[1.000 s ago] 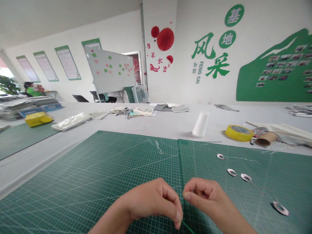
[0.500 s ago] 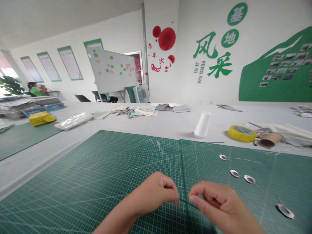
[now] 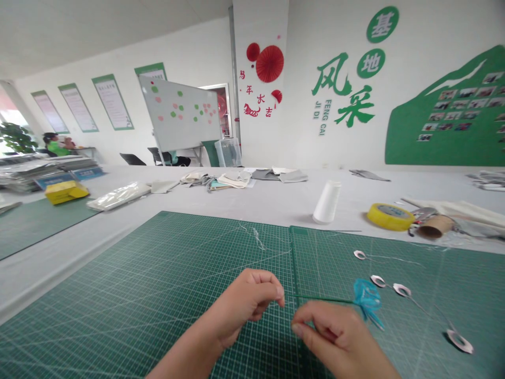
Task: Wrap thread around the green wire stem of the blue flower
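A translucent blue flower (image 3: 367,297) on a thin green stem (image 3: 327,299) points to the right, above the green cutting mat. My left hand (image 3: 252,297) is closed in a pinch at the left end of this stem. Just below the stem, my right hand (image 3: 335,334) has thumb and forefinger pressed together; whatever may be between them is too small to make out. Several small pale oval rings (image 3: 401,290) with threads lie on the mat to the right of the flower.
The gridded cutting mat (image 3: 165,273) has a seam beneath my hands. Loose white threads (image 3: 258,238) lie on it. Behind stand a white thread cone (image 3: 327,202), yellow tape roll (image 3: 390,217) and cardboard tube (image 3: 435,226). Fabric pieces (image 3: 236,179) and a yellow box (image 3: 66,192) sit farther back.
The blue flower has come into view above my right hand, and the stem now lies higher. My left hand has risen slightly; my right hand has shifted left and a little down.
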Available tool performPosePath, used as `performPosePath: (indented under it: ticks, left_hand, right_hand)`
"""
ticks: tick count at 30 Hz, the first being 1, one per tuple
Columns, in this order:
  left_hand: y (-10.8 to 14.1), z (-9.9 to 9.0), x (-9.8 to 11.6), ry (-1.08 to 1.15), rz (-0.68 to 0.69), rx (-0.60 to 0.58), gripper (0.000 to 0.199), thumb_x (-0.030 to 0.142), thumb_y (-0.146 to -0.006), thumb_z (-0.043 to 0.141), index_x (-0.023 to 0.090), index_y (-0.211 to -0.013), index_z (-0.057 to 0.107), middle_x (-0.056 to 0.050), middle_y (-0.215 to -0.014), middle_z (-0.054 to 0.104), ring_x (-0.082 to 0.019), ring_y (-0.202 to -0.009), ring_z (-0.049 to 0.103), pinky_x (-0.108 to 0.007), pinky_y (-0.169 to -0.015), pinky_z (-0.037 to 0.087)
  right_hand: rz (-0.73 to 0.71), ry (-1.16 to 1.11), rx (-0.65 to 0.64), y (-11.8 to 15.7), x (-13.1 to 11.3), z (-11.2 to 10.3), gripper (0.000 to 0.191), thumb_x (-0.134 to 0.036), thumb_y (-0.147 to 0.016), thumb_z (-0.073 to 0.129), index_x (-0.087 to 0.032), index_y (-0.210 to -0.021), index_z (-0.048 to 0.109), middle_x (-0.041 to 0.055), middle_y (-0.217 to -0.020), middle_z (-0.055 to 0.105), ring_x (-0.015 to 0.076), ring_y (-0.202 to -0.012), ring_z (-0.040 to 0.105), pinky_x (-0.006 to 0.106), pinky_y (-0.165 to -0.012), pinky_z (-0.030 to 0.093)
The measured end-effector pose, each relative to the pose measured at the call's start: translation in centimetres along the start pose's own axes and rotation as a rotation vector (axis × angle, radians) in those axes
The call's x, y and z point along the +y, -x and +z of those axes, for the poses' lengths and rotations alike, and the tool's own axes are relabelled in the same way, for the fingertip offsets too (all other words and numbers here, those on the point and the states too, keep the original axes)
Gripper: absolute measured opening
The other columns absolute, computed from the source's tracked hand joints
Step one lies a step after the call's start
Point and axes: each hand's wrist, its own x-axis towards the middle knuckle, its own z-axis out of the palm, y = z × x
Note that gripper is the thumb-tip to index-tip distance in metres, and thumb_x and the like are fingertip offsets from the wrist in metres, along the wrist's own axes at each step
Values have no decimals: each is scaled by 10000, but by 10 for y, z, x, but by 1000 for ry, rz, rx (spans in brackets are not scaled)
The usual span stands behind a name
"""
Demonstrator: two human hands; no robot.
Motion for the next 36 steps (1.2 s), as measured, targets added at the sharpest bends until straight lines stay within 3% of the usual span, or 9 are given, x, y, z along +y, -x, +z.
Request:
performPosePath:
  ticks: [7, 10, 13, 19, 22, 25, 29, 32, 36]
  left_hand:
    - [2, -2, -6, 375, -45, -167, 93, 179, -749, 610, 139, -665, 607, 106, -467, 291, -48, -409, 136, -207, -403, 86]
    - [1, -1, -6, 420, -69, -212, 99, 174, -761, 606, 126, -674, 604, 114, -449, 280, -40, -394, 129, -197, -395, 90]
    - [0, 2, -6, 450, -90, -229, 91, 168, -767, 597, 122, -688, 595, 110, -462, 298, -35, -397, 145, -186, -395, 99]
    - [-1, 8, -10, 524, -127, -262, 66, 162, -752, 611, 113, -710, 600, 103, -474, 326, -28, -397, 167, -175, -398, 115]
    - [-3, 10, -12, 562, -134, -248, 76, 169, -742, 620, 110, -696, 605, 102, -472, 321, -26, -393, 173, -173, -394, 123]
    - [-5, 12, -16, 609, -114, -179, 88, 173, -722, 644, 113, -679, 595, 70, -523, 415, -17, -401, 270, -156, -395, 180]
    - [-8, 14, -20, 663, -85, -80, 58, 150, -721, 660, 101, -731, 630, 0, -668, 563, -42, -521, 485, -131, -437, 324]
    - [-10, 14, -19, 696, -88, -86, 104, 157, -769, 639, 60, -784, 672, -22, -645, 574, -61, -541, 537, -138, -491, 428]
    - [-11, 14, -18, 751, -65, -82, 119, 145, -787, 634, 58, -710, 660, -54, -720, 606, -65, -584, 584, -154, -587, 511]
  right_hand:
    - [185, -178, -33, -2, 12, 4, 261, -331, -856, 527, -207, -644, 614, -78, -541, 273, 116, -492, 289, 249, -479, 235]
    - [219, -216, 1, -3, 16, 6, 287, -344, -832, 539, -206, -580, 535, -62, -564, 351, 122, -518, 335, 251, -503, 270]
    - [217, -244, 28, -4, 19, 7, 394, -341, -821, 535, -219, -508, 330, -13, -649, 496, 127, -558, 390, 255, -527, 315]
    - [199, -253, 65, -8, 22, 9, 461, -364, -814, 532, -241, -520, 199, -15, -612, 481, 132, -551, 377, 262, -516, 315]
    - [211, -240, 83, -8, 21, 7, 393, -355, -820, 544, -220, -496, 367, -35, -591, 444, 126, -533, 361, 259, -506, 287]
    - [228, -225, 92, -7, 17, 4, 231, -327, -825, 561, -197, -642, 618, -74, -532, 338, 120, -498, 318, 250, -492, 241]
    - [220, -256, 95, -8, 16, 3, 234, -331, -815, 575, -187, -637, 627, -75, -532, 330, 119, -513, 328, 250, -514, 246]
    - [228, -315, 89, -12, 21, 5, 248, -344, -799, 587, -180, -617, 627, -69, -535, 358, 117, -526, 336, 250, -518, 264]
    - [285, -399, 72, -15, 31, 6, 233, -367, -774, 606, -182, -639, 646, -69, -518, 409, 94, -456, 311, 239, -460, 261]
